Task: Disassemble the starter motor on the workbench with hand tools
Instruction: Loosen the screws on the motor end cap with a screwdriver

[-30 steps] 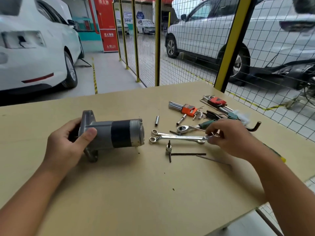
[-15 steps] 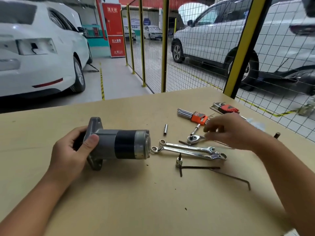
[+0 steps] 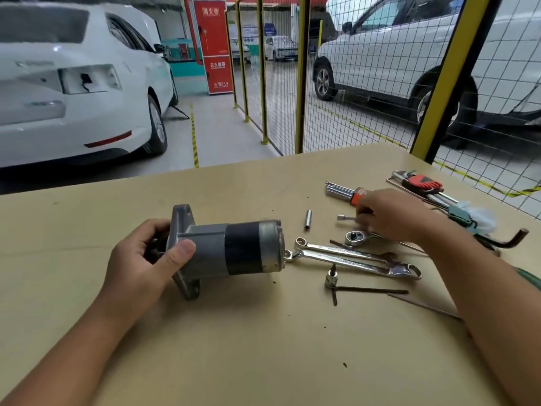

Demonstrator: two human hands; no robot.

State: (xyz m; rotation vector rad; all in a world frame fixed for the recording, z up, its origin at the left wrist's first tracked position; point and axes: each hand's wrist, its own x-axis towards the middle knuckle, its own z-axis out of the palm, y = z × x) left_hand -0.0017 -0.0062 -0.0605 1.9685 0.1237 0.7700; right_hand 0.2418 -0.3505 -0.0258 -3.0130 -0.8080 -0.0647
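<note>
Motor: the starter motor (image 3: 231,249) lies on its side near the middle of the worktop (image 3: 263,347), flange end to the left, round end cap to the right.
Left hand: the left hand (image 3: 143,259) grips the motor at its flange end, thumb across the grey housing, fingers curled round behind.
Right hand: the right hand (image 3: 392,215) reaches over the tools towards the right edge, fingers curled down onto a small extension bar (image 3: 347,218); whether it pinches the bar I cannot tell.
Wrenches: two wrenches (image 3: 351,257) lie side by side just right of the end cap, one ring end almost touching it.
Ratchet: the ratchet (image 3: 355,238) head shows just beyond them, under the right wrist.
Socket: a small socket (image 3: 308,219) lies apart, beyond the cap.
Hex keys: one red-held set (image 3: 344,191) beside the right hand, another (image 3: 418,183) by the far right edge; a loose key (image 3: 369,290) lies nearer, with a bit (image 3: 331,278) standing at its bend.
</note>
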